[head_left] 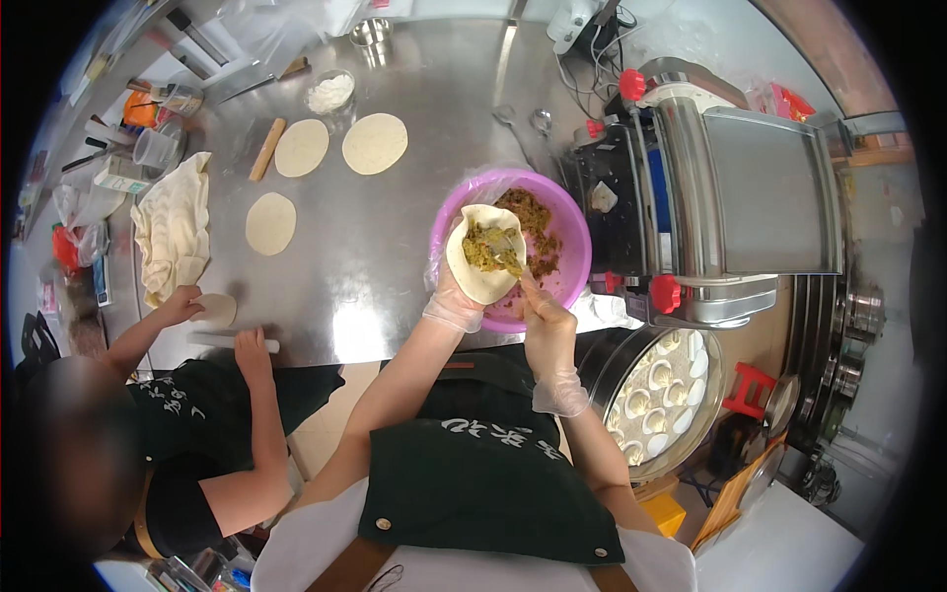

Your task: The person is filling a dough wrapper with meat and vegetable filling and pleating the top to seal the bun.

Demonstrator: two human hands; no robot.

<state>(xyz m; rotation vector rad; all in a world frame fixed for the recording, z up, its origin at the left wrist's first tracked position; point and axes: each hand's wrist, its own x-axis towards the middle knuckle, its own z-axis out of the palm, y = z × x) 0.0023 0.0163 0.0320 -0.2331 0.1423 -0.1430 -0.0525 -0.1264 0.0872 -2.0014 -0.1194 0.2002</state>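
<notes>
My gloved left hand (456, 299) cups a round dough wrapper (459, 257) heaped with greenish-brown filling (483, 242), above a pink bowl (574, 237) with more filling inside and clear plastic at its left rim. My right hand (543, 316) grips a spoon (513, 261) whose head is in the filling on the wrapper; clear plastic bunches at that wrist. Three flat dough rounds (375, 143) lie on the steel table (395, 227), with a wooden rolling pin (267, 150) beside them and a small container of white substance (330, 94) behind.
A co-worker (187, 434) at left rolls dough with a white pin (209, 341), beside a cloth (173, 227). A steel rolling machine (750, 192) stands at right, a round tray of shaped pieces (710, 414) below it. Two spoons (508, 123) lie behind the bowl.
</notes>
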